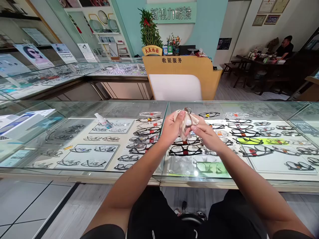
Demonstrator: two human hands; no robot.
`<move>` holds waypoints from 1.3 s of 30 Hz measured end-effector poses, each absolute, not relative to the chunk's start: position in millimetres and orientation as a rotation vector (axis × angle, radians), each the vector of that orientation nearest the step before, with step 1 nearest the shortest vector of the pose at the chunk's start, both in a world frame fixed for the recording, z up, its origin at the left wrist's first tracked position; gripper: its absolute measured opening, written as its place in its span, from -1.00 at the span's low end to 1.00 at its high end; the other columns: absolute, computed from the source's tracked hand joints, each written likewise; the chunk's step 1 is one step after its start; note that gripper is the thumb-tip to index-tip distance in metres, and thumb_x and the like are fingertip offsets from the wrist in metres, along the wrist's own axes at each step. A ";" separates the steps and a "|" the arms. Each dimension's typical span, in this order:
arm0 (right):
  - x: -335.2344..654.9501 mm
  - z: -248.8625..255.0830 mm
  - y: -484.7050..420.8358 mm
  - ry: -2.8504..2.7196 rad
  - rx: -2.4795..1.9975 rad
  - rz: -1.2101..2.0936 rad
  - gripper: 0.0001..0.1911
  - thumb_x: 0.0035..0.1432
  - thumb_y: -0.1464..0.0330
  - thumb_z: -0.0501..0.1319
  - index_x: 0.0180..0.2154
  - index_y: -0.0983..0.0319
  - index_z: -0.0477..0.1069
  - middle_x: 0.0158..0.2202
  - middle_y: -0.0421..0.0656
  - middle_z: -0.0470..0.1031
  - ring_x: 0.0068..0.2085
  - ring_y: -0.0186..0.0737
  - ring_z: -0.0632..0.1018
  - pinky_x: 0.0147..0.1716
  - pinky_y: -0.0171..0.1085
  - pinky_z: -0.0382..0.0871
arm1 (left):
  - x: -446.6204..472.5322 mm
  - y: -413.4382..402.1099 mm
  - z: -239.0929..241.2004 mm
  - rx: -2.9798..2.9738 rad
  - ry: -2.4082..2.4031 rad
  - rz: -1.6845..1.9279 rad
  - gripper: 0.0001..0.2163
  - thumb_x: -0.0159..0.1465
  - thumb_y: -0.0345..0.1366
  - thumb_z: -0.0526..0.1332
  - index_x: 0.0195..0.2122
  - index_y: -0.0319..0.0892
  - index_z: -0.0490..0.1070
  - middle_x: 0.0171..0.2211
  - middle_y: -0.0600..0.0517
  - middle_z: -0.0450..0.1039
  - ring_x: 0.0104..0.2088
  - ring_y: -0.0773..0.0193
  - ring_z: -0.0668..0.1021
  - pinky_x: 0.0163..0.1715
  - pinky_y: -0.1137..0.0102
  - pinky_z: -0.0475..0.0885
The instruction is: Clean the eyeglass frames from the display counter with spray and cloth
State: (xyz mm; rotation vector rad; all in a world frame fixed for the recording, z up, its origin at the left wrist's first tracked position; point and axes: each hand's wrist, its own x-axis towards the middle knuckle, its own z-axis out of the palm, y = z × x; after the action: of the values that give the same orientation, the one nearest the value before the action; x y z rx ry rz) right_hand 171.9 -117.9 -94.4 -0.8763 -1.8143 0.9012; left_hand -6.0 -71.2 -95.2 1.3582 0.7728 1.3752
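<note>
Above the glass counter, my left hand (171, 127) is closed on a cream cloth (183, 127), its thumb near the top of the fold. A pair of eyeglasses (188, 116) sits in the cloth, one thin dark rim and part of the frame showing. My right hand (204, 132) pinches the eyeglasses low on their right side, with fingers against the cloth. Most of the other lens is hidden by cloth and fingers. A small white spray bottle (103, 120) with a blue label lies tilted on the glass, left of my hands.
Under the glass counter top (139, 179), rows of eyeglass frames (185, 150) lie on display. White boxes (23, 122) stand at the left end. Beyond are a white chair back (175, 87) and a wooden cashier desk (179, 63). A person (285, 48) sits at a far-right table.
</note>
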 end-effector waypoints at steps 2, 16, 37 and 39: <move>175.7 -94.3 -115.7 -1.743 -0.874 0.923 -0.47 0.47 -0.09 0.16 -0.29 0.06 0.73 0.10 -0.07 0.60 0.36 0.11 0.39 0.49 0.04 0.00 | -10.0 -68.9 -92.8 1.335 0.723 1.304 -0.46 0.24 0.27 0.42 -0.37 -0.19 0.47 -0.53 0.11 0.41 -0.55 0.40 0.39 -0.54 0.48 0.30; 174.3 -90.6 -117.1 -1.782 -0.894 0.978 -0.39 0.43 -0.17 0.13 -0.29 0.11 0.73 -0.08 -0.07 0.65 0.13 0.12 0.49 0.33 0.04 0.20 | -9.1 -78.0 -80.3 1.361 0.516 1.101 -0.50 0.08 0.03 0.62 -0.19 -0.16 0.46 -0.56 0.13 0.48 -0.63 0.35 0.48 -0.58 0.45 0.37; 174.7 -92.6 -113.2 -1.702 -0.881 1.027 -0.37 0.38 -0.21 0.17 -0.36 0.10 0.73 -0.09 -0.08 0.67 0.17 0.13 0.50 0.35 0.01 0.22 | -6.9 -78.5 -79.0 1.405 0.535 1.108 -0.50 0.11 0.06 0.60 -0.16 -0.14 0.46 -0.58 0.14 0.47 -0.61 0.31 0.47 -0.55 0.42 0.36; 170.6 -94.1 -115.4 -1.750 -0.867 0.971 -0.35 0.40 -0.21 0.14 -0.36 0.10 0.73 -0.03 -0.07 0.66 0.20 0.13 0.48 0.41 0.02 0.13 | -2.6 -80.3 -81.8 1.396 0.590 1.183 -0.51 0.15 0.13 0.55 -0.24 -0.13 0.43 -0.61 0.16 0.42 -0.66 0.36 0.40 -0.61 0.44 0.29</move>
State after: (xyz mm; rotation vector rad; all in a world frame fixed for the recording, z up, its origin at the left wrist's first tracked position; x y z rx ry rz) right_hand 170.6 -115.4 -94.1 -0.8665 -1.7500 0.9705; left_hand -2.6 -80.3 -81.8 1.3959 0.5900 1.1829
